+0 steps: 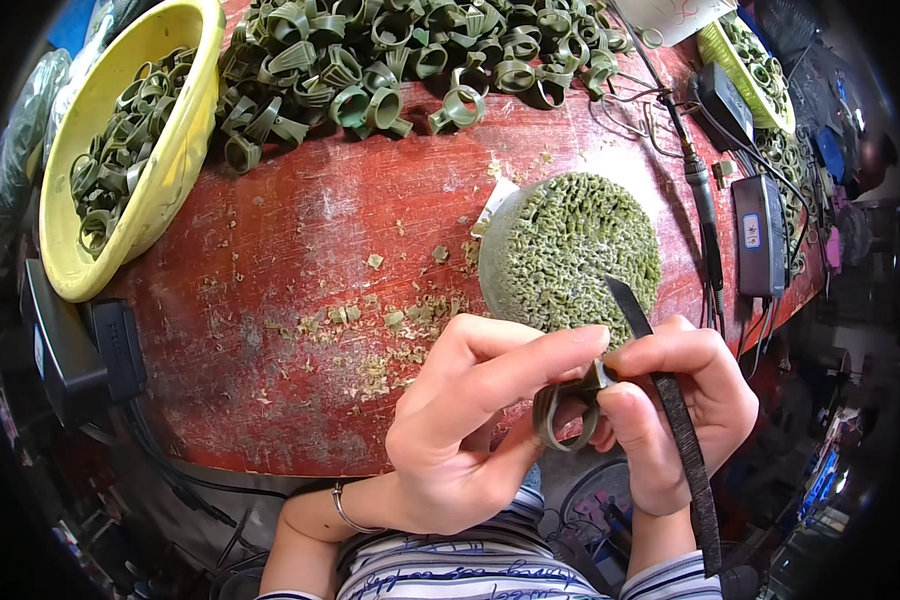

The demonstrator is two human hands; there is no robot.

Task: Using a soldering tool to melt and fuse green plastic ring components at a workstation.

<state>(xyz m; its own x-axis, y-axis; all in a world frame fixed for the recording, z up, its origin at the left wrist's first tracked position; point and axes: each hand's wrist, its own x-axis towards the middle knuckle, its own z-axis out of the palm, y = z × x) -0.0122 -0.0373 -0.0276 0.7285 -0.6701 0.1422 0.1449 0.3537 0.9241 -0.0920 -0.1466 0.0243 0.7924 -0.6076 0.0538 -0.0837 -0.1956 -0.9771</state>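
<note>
A dark green ring (544, 420) with a raised top is pinched in my left hand (460, 420), in front of my body at the table's near edge. My right hand (705, 375) is closed around a long, flat, dark blade-like tool (686, 450), its pointed end slanting up to the left. The thumb of that hand presses close to the ring's top, where fingertips hide part of it. Just beyond both hands stands a round green block (580, 250) with a rough, pitted top.
Green crumbs (400, 320) lie scattered over the red table (230, 240). A heap of green rings (370, 60) covers the far side. Yellow baskets (195, 130) with rings stand left and far right. A cabled handpiece (705, 190) and black boxes (760, 235) line the right.
</note>
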